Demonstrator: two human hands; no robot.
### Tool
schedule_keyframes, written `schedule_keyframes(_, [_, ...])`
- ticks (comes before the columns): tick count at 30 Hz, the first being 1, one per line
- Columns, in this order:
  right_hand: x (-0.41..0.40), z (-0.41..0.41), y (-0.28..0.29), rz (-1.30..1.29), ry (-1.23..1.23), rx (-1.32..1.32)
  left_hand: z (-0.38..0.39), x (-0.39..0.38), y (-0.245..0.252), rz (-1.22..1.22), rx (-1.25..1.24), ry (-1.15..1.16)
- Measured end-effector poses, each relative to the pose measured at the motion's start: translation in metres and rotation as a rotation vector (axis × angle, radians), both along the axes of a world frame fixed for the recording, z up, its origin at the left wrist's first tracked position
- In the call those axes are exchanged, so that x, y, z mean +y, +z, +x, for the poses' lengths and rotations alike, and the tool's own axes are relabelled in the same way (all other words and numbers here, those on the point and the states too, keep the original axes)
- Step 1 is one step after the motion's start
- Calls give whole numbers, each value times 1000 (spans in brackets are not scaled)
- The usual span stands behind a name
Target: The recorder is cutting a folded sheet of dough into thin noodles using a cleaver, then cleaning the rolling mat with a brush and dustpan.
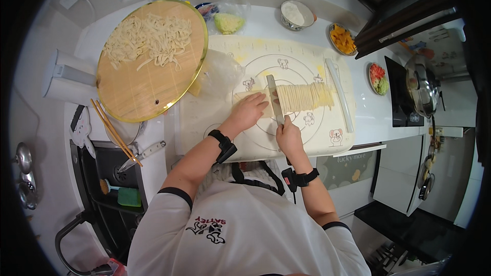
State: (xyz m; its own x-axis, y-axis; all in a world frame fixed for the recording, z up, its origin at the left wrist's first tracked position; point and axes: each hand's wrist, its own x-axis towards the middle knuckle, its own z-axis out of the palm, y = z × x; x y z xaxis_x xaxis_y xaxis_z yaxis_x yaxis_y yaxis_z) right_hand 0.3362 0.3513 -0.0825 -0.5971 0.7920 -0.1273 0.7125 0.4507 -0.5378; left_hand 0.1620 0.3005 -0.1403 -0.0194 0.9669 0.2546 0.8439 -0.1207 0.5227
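Note:
My left hand (247,112) lies on a folded sheet of dough (268,109), pressing it down with the fingers just left of the blade. In my right hand (290,138) is the handle of a kitchen knife. Its broad blade (275,97) stands across the dough, between the uncut part and a row of cut noodle strips (305,97). The strips lie side by side, stretching to the right. Under all of this is a cream silicone pastry mat (249,145) printed with circles and koalas. The lower edge of the blade is partly hidden.
A round wooden board (130,92) with loose noodles (168,38) stands at left, beside chopsticks (111,126) and a sink (99,161). A translucent rolling pin (339,96) lies right. Behind are a flour bowl (295,15) and orange pieces (341,39). A pot (422,88) stands far right.

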Motion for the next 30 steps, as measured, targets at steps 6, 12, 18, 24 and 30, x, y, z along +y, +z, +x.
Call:
schedule_keyframes(6, [-6, 3, -1, -22, 22, -56, 0, 1, -3, 2, 21, -11])
schedule_keyframes(12, [-4, -4, -3, -2, 54, -99, 2, 0, -5, 11, 13, 13])
schedule_keyframes(18, [6, -17, -19, 22, 70, -72, 1, 0, -2, -63, -15, 12])
schedule_keyframes(24, [17, -28, -17, 28, 33, -25, -2, -3, -4, -14, 0, -28])
schedule_keyframes(30, [6, -15, -7, -13, -18, 14, -6, -5, -5, -10, -28, -49])
